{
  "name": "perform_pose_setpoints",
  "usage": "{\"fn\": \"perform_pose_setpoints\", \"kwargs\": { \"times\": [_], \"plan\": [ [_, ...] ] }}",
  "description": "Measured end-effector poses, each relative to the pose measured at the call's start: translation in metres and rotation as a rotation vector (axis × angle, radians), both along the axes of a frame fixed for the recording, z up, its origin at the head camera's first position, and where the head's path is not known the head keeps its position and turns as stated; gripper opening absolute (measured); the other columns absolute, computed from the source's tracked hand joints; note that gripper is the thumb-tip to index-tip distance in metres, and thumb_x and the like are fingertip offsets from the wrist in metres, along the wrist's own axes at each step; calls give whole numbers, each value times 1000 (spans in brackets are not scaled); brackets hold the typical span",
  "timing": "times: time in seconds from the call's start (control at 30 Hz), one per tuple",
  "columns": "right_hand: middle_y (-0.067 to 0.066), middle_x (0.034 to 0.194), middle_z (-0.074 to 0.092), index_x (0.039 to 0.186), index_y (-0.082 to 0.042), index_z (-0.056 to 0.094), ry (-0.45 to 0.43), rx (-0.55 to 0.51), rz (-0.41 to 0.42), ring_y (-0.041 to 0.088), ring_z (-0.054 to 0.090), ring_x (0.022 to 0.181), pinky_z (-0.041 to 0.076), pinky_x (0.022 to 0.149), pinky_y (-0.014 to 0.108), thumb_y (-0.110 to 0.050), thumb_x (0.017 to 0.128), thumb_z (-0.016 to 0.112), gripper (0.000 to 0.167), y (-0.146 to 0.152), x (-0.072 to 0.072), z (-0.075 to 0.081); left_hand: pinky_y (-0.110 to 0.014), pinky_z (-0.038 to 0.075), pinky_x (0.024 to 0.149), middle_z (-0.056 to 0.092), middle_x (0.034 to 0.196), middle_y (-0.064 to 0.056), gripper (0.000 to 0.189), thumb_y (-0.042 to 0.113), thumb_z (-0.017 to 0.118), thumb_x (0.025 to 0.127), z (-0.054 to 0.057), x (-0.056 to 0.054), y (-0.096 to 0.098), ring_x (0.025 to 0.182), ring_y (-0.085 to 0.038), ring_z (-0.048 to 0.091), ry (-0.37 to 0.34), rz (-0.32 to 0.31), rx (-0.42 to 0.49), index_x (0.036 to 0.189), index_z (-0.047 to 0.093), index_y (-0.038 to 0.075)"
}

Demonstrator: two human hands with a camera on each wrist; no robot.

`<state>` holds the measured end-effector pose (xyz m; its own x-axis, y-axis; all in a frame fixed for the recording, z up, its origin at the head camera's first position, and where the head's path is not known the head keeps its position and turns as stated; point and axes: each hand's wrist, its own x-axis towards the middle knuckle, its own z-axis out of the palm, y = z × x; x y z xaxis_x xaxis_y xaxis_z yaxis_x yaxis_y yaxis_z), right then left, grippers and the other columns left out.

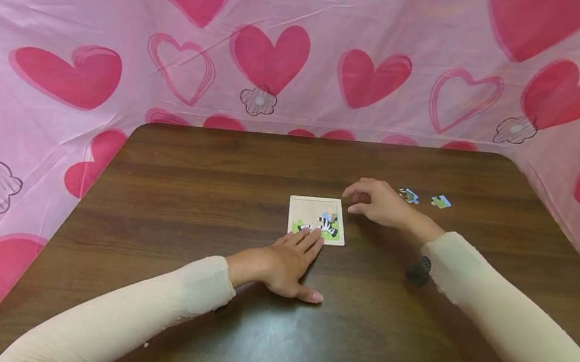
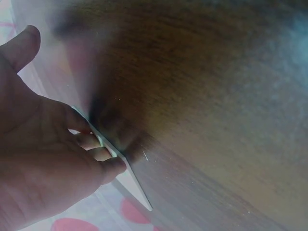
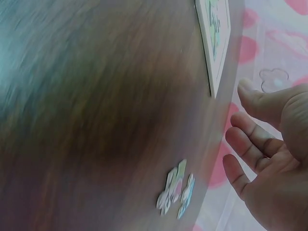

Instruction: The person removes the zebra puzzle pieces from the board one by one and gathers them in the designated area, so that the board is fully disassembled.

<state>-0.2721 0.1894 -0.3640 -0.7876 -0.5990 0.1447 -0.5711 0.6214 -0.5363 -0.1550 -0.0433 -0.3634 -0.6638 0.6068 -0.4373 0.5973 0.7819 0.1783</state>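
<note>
A small square wooden puzzle board (image 1: 305, 209) with a pale rim lies on the table, zebra pieces filling its lower part and bare wood showing above. My left hand (image 1: 286, 266) rests its straight fingers on the board's near edge, thumb spread out on the right. From the left wrist view, the fingertips touch the thin board (image 2: 134, 186). Just right of the board hovers my right hand (image 1: 377, 203), its fingers loosely bent. No object shows between thumb and fingers in the right wrist view. Two loose jigsaw pieces, a darker one (image 1: 409, 196) and a green-blue one (image 1: 441, 201), lie behind that wrist.
Dark wood-grain table (image 1: 200, 193) spreads around the board. A pink cloth (image 1: 320, 75) with hearts hangs along its back and sides. One dark round object (image 1: 418, 271) sits beneath the right sleeve cuff.
</note>
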Motion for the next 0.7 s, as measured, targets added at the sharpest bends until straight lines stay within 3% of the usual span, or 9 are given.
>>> {"fn": "perform_pose_setpoints", "kwargs": {
  "times": [0.33,0.7],
  "plan": [
    [10,88,59,111,-4,69,-80,-14,81,22,51,81,45,74,37,-1,81,75,30,-18,3,-5,-41,7,118,-9,162,-6,105,73,47,85,1,0,0,148,-24,-6,-3,-2,-10,155,3,10],
    [5,95,61,116,-6,69,-65,56,159,24,50,88,40,78,40,-7,80,77,37,-35,9,-8,-41,6,118,-10,161,-6,105,73,47,85,1,0,0,147,-24,-8,-8,-3,-10,155,2,10]
  ]
}}
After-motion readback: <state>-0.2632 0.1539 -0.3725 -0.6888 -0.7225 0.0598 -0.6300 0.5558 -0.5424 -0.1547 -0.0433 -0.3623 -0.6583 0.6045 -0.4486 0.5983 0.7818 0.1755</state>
